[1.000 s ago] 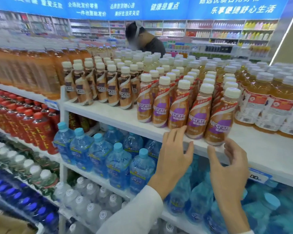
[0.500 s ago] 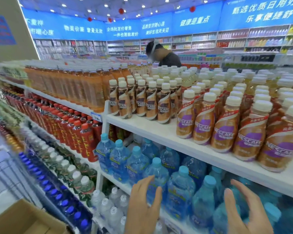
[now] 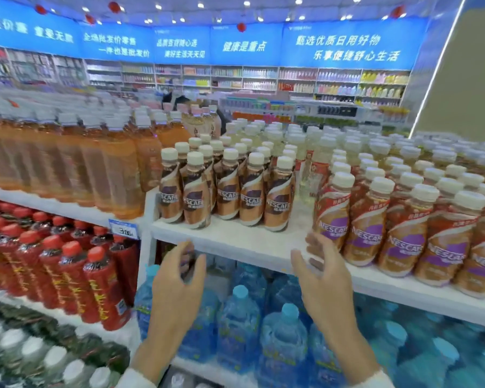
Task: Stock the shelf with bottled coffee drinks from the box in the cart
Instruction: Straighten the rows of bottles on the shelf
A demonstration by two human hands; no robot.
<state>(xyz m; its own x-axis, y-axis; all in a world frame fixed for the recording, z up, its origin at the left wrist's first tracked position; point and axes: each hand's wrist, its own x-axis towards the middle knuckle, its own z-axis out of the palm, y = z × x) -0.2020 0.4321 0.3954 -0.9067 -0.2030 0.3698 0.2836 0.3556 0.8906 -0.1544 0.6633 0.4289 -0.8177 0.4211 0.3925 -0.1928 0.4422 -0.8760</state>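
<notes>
The left hand (image 3: pixel 177 284) and the right hand (image 3: pixel 324 284) are held empty with fingers loosely spread before the white shelf (image 3: pixel 235 242). The right hand's blurred fingertips (image 3: pixel 314 245) are seen just beside the purple-labelled coffee bottles (image 3: pixel 332 219); contact cannot be told. Brown-labelled coffee bottles (image 3: pixel 224 197) are ranged farther back.

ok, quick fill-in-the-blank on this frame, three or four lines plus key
1. The left hand and right hand both hold ____.
2. The water bottles under the coffee shelf have ____ caps.
3. The lower-left bottles have ____ caps.
4. The Nescafe bottles right of the brown-label coffee bottles have ____ label patches.
Missing: nothing; blue; red; purple.
</notes>
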